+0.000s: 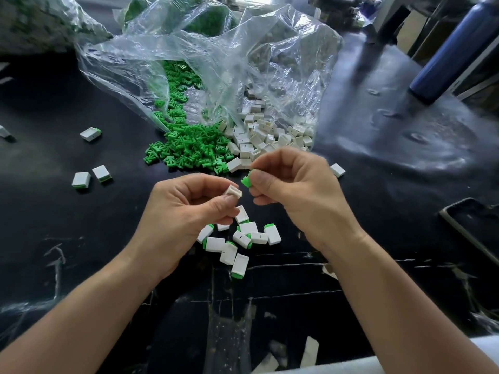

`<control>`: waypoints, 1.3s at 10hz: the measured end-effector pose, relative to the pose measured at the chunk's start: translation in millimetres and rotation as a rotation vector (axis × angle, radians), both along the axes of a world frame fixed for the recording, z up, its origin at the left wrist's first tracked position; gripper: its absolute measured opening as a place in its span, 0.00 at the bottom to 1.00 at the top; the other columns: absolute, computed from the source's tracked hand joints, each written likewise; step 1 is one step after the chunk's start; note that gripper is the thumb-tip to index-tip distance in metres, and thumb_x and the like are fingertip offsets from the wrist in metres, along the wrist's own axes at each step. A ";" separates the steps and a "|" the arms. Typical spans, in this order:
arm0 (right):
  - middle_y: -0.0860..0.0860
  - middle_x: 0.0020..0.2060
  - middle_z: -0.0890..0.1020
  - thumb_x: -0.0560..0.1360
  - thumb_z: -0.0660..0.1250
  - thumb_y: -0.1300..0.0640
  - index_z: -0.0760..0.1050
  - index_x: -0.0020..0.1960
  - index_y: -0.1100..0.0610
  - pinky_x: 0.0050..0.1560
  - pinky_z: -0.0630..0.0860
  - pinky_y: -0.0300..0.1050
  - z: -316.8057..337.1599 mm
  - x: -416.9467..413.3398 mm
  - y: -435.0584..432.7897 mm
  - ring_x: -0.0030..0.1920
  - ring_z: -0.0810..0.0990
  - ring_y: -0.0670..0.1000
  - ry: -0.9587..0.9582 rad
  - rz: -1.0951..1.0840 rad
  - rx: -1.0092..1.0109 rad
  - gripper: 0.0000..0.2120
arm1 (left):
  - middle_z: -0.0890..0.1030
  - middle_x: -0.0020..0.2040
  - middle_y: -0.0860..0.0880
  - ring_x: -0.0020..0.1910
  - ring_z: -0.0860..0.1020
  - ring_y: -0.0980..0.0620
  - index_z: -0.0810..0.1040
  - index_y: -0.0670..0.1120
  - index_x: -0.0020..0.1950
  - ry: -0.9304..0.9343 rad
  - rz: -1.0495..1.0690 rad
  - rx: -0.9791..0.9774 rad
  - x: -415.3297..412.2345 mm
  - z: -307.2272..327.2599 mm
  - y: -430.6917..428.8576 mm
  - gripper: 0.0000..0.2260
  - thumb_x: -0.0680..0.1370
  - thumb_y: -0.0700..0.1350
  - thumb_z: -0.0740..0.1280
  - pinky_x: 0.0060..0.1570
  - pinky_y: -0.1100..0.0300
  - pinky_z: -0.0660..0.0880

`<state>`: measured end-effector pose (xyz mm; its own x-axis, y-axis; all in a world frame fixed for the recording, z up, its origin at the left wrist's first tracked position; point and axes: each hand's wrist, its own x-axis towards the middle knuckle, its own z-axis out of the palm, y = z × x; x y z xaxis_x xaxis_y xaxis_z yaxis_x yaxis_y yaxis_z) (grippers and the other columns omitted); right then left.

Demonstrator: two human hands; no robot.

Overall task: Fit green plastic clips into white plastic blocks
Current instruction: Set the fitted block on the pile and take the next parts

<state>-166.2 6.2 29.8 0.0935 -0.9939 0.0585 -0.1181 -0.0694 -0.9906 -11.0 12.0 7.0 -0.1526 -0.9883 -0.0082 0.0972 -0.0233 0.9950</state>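
Observation:
My left hand pinches a white plastic block between thumb and fingers, its open end turned up and to the right. My right hand pinches a green clip just right of the block, a small gap between them. Below both hands lies a heap of several fitted blocks, white with green ends. Beyond the hands, loose green clips and loose white blocks spill from clear plastic bags.
The black table carries three fitted blocks at the left and one white block at the right. A blue bottle stands far right, and a phone lies at the right edge.

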 end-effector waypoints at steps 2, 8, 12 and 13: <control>0.51 0.33 0.81 0.72 0.67 0.69 0.79 0.42 0.55 0.35 0.78 0.35 1.1 0.7 1.2 0.33 0.79 0.45 -0.012 0.064 0.019 0.09 | 0.83 0.33 0.45 0.31 0.81 0.53 0.82 0.42 0.39 -0.019 -0.011 0.002 -0.2 0.3 0.4 0.07 0.63 0.41 0.70 0.31 0.65 0.77; 0.39 0.37 0.78 0.70 0.70 0.65 0.82 0.49 0.58 0.42 0.73 0.28 -8.3 8.6 1.9 0.38 0.78 0.38 0.320 -0.015 -0.225 0.09 | 0.82 0.32 0.45 0.29 0.80 0.53 0.81 0.41 0.39 0.020 0.026 0.037 -2.0 0.9 3.6 0.09 0.62 0.43 0.70 0.30 0.64 0.77; 0.42 0.36 0.75 0.71 0.69 0.67 0.82 0.52 0.59 0.36 0.67 0.28 -9.1 11.5 3.6 0.34 0.74 0.38 0.397 0.054 -0.293 0.10 | 0.83 0.31 0.45 0.29 0.81 0.50 0.85 0.49 0.37 0.065 0.028 0.019 0.8 0.1 3.2 0.10 0.58 0.47 0.71 0.29 0.62 0.79; 0.43 0.37 0.78 0.74 0.67 0.61 0.80 0.52 0.57 0.40 0.72 0.32 -6.9 10.7 4.1 0.36 0.77 0.38 0.229 0.048 -0.124 0.08 | 0.83 0.33 0.45 0.30 0.81 0.52 0.85 0.49 0.38 0.009 0.047 -0.060 2.8 -0.4 2.0 0.09 0.60 0.47 0.71 0.29 0.64 0.76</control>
